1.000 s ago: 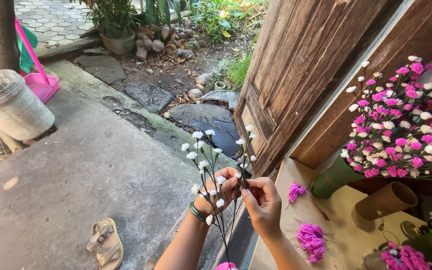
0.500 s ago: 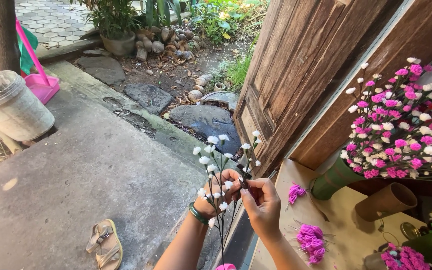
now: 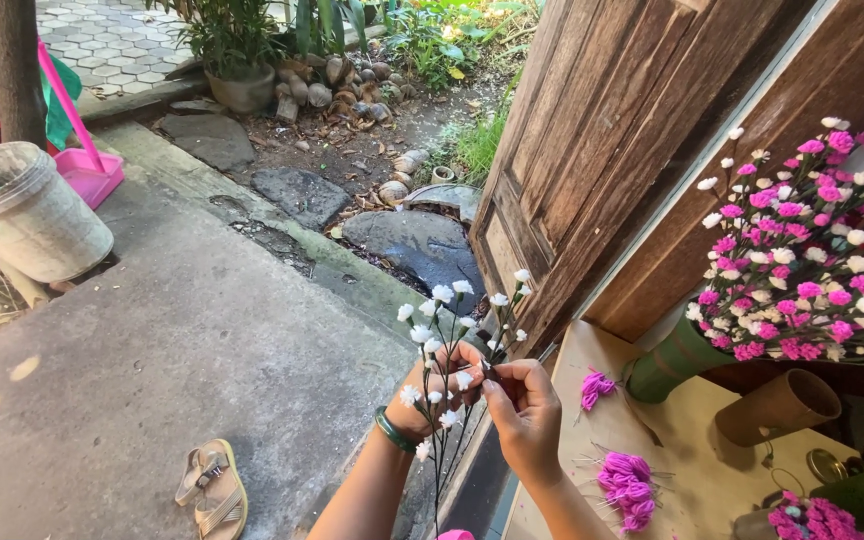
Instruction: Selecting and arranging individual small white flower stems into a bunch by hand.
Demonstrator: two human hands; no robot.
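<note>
Both hands hold a sprig of white flowers (image 3: pixel 449 345) near the middle: the left hand (image 3: pixel 439 385) wraps the stems, the right hand (image 3: pixel 524 415) pinches one. Pink flowers (image 3: pixel 627 487) lie on the table (image 3: pixel 697 475) to the right.

Soft shaded daylight, sharp focus

Both hands raised close together, left hand (image 3: pixel 439 380) curled, right hand (image 3: pixel 524 412) pinching

Single head view, looking steeply down, close over left hand (image 3: pixel 439 385), right hand (image 3: pixel 524 418); doorway, yard beyond
</note>
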